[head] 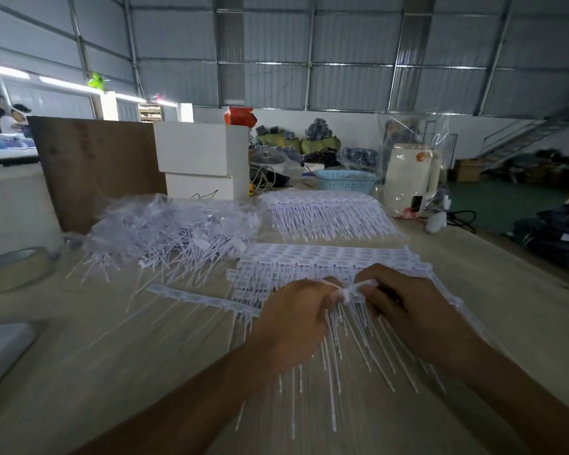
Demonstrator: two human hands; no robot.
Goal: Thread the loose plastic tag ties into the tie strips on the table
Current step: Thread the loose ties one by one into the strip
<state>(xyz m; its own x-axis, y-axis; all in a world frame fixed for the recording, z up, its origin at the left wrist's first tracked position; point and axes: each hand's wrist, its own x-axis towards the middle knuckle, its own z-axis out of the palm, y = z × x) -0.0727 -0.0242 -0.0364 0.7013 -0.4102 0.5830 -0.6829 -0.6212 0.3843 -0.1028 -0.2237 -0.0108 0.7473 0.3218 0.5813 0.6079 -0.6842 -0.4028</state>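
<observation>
My left hand point(298, 318) pinches a thin white tag tie point(331, 284) at its fingertips. My right hand point(411, 307) grips the end of a white tie strip point(353, 292), whose long tails hang down toward me. Both hands meet above the table's middle. Behind them lies a stack of tie strips point(325, 257). One single tie strip point(204, 300) lies flat to the left. A heap of loose tag ties point(171, 231), partly in clear bags, sits at the back left.
Another pile of strips point(329, 215) lies further back. White boxes point(201, 162), a brown board point(96, 165), a blue basket point(345, 180) and a bagged white appliance point(411, 178) line the far edge. A tape roll point(14, 267) sits at left. People stand far left.
</observation>
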